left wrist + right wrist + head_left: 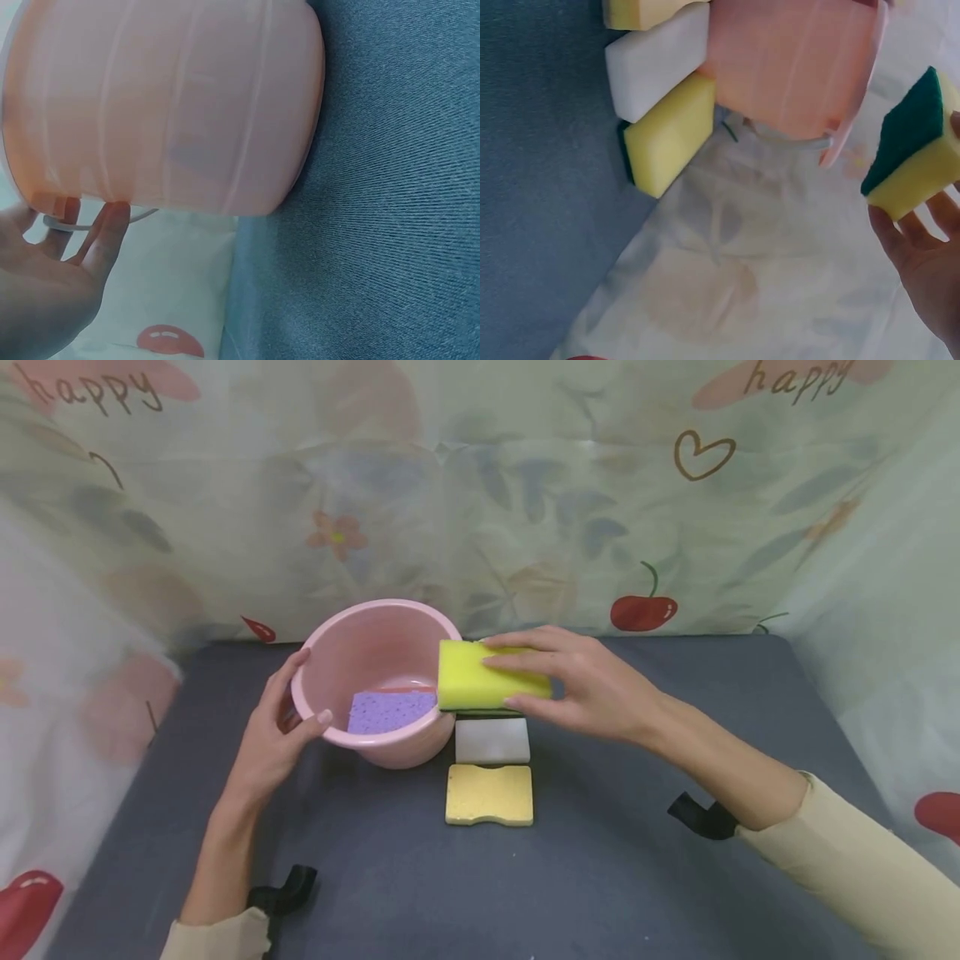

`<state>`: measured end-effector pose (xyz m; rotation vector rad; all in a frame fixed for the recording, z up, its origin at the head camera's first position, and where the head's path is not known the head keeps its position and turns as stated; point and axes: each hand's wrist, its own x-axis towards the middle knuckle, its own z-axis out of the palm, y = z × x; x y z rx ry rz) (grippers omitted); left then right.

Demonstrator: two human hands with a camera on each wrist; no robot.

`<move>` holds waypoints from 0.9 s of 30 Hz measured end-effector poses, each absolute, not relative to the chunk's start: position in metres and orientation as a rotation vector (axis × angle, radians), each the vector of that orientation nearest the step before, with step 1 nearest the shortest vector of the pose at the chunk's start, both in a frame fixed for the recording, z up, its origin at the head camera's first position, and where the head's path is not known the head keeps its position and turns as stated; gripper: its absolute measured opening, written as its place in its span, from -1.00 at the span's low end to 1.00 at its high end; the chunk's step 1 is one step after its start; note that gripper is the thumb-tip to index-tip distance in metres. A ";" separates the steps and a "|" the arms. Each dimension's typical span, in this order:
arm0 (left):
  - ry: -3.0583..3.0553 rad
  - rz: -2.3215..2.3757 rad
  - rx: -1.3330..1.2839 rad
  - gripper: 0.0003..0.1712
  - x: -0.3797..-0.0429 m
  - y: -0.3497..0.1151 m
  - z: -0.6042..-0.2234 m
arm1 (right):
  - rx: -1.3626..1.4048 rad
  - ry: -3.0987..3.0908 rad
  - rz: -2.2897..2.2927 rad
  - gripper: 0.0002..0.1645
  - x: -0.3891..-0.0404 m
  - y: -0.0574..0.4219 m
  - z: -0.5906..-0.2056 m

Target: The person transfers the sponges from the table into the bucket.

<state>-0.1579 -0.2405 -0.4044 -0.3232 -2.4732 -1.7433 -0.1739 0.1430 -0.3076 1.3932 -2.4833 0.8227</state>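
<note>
My left hand (264, 743) grips the rim of a pink plastic basin (401, 753), thumb over the near edge and fingers outside on the left. Inside the basin lies a purple speckled sponge (390, 712), with a strip of something orange-red (408, 689) showing behind it. My right hand (596, 685) holds a yellow scrub sponge (468, 672) at the basin's right rim. The right wrist view shows the green scouring face of that held sponge (915, 124). Below it on the table is another yellow sponge (675, 131) with a green underside, mostly hidden in the head view.
A white sponge (492, 741) and a pale yellow sponge with notched sides (489, 795) lie in a column to the right of the basin, on the dark grey table (450, 893). A printed cloth (480, 527) hangs behind the table and along both sides.
</note>
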 end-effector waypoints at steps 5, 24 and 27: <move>-2.471 -1.738 -0.321 -0.05 -0.158 -0.241 -0.404 | 1.391 -2.470 0.843 -0.48 -0.182 0.131 -0.305; -2.515 -1.670 -0.312 -0.03 -0.161 -0.243 -0.405 | 1.394 -2.479 0.914 -0.50 -0.213 0.082 -0.312; -2.508 -1.683 -0.333 -0.03 -0.162 -0.243 -0.405 | 1.390 -2.473 0.938 -0.51 -0.216 0.076 -0.313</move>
